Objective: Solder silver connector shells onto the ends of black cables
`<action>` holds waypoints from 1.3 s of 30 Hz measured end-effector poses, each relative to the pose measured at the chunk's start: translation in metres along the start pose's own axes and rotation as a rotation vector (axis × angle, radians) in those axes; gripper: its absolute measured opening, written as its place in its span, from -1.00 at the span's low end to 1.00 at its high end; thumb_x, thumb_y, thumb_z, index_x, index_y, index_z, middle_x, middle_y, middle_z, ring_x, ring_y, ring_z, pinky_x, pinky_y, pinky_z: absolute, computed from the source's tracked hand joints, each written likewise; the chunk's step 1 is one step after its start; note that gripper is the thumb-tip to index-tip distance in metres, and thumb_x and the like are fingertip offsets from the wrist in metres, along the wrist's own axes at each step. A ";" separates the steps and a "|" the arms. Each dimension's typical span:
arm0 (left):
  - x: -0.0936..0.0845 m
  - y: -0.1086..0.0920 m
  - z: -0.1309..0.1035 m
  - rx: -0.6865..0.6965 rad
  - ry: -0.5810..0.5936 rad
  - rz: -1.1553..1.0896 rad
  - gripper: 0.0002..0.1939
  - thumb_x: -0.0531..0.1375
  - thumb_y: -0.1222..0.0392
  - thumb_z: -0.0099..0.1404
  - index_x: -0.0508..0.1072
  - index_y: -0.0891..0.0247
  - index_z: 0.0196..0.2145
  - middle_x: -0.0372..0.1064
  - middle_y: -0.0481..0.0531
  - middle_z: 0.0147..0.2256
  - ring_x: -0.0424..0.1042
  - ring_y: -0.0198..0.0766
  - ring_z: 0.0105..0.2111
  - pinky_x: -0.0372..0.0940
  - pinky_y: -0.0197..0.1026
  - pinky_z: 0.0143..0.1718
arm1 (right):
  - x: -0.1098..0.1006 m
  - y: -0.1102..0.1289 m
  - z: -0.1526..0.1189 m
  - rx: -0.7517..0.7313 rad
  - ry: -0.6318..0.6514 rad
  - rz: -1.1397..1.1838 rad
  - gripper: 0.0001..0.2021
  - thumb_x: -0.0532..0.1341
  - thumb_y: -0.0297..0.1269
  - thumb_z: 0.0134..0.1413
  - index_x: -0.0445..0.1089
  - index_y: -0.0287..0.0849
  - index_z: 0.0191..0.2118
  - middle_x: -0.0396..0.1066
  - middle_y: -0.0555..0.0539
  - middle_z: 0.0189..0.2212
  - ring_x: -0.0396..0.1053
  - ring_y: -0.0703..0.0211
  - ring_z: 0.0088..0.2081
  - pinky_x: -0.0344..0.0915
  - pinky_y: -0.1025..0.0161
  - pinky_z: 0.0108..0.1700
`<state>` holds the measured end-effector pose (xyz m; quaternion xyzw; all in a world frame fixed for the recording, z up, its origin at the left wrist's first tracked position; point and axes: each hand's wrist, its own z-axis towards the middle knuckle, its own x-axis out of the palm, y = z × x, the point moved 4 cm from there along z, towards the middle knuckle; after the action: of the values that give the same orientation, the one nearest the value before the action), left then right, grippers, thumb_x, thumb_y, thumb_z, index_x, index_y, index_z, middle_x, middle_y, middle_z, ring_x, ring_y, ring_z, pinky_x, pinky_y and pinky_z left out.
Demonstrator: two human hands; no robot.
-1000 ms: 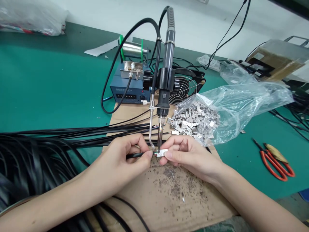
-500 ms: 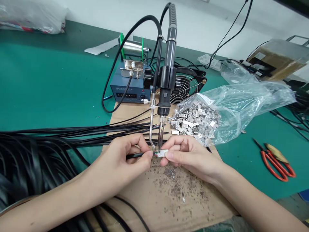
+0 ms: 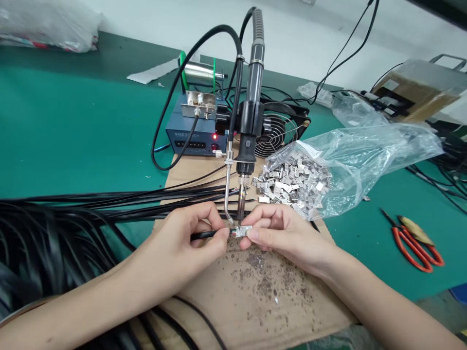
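Between thumb and fingers, my left hand (image 3: 199,236) pinches a black cable (image 3: 203,235) close to its stripped end, where small coloured wires show. My right hand (image 3: 280,231) grips a small silver USB connector (image 3: 242,231) by its right end. The wire ends meet the connector's left end. Right above that joint stands the tip of a mounted soldering iron (image 3: 241,201), pointing down; whether it touches the metal I cannot tell. Beside it a thin solder feed tube (image 3: 226,192) bends toward the same spot.
Behind sit a blue soldering station (image 3: 191,129), a solder spool (image 3: 200,73) and a fan (image 3: 277,131). A plastic bag of connectors (image 3: 295,182) lies right of the iron. Black cables (image 3: 65,238) pile up at left. Red-handled cutters (image 3: 410,245) rest far right. Cardboard (image 3: 233,311) covers the bench.
The station's red light is now brightly lit. The connector has shifted very slightly left under the iron tip, and the whole view has drifted a little. Both grips stay the same.
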<state>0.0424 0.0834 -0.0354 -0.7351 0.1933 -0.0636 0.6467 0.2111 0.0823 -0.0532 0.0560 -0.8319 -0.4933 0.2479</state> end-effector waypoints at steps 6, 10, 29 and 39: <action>0.000 0.001 0.002 0.007 0.010 -0.023 -0.85 0.21 0.25 0.12 0.37 0.25 -0.58 0.29 -0.21 -0.66 0.23 -0.48 -0.63 0.13 -0.53 -0.61 | 0.002 0.003 -0.001 -0.008 -0.013 -0.040 -0.89 0.45 -0.35 -0.05 0.54 -0.17 -0.38 0.60 -0.01 -0.50 0.40 0.34 -0.52 0.18 0.38 -0.47; -0.001 0.000 0.003 -0.014 0.003 -0.021 -0.85 0.21 0.22 0.10 0.37 0.25 -0.58 0.26 -0.21 -0.67 0.16 -0.48 -0.66 0.09 -0.49 -0.64 | 0.003 0.003 -0.001 -0.006 -0.018 -0.041 -0.89 0.45 -0.36 -0.05 0.52 -0.18 -0.39 0.59 -0.01 -0.51 0.42 0.32 -0.49 0.20 0.36 -0.45; 0.000 -0.008 -0.001 -0.107 -0.062 0.045 -0.82 0.20 0.13 0.10 0.35 0.24 -0.58 0.24 -0.20 -0.65 0.16 -0.43 -0.60 0.08 -0.43 -0.58 | 0.002 0.003 0.000 0.002 0.014 0.055 -0.82 0.50 -0.28 -0.14 0.55 -0.16 -0.39 0.60 -0.03 -0.51 0.33 0.35 -0.55 0.12 0.37 -0.50; -0.002 -0.002 0.005 -0.027 0.012 0.026 -0.84 0.21 0.22 0.11 0.36 0.24 -0.60 0.22 -0.23 -0.68 0.11 -0.48 -0.66 0.02 -0.49 -0.64 | 0.003 0.003 0.000 -0.001 -0.008 0.009 -0.85 0.48 -0.32 -0.12 0.53 -0.16 -0.40 0.59 -0.02 -0.51 0.30 0.35 -0.58 0.09 0.35 -0.52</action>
<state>0.0430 0.0891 -0.0339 -0.7407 0.2076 -0.0570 0.6364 0.2090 0.0831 -0.0497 0.0504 -0.8329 -0.4927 0.2469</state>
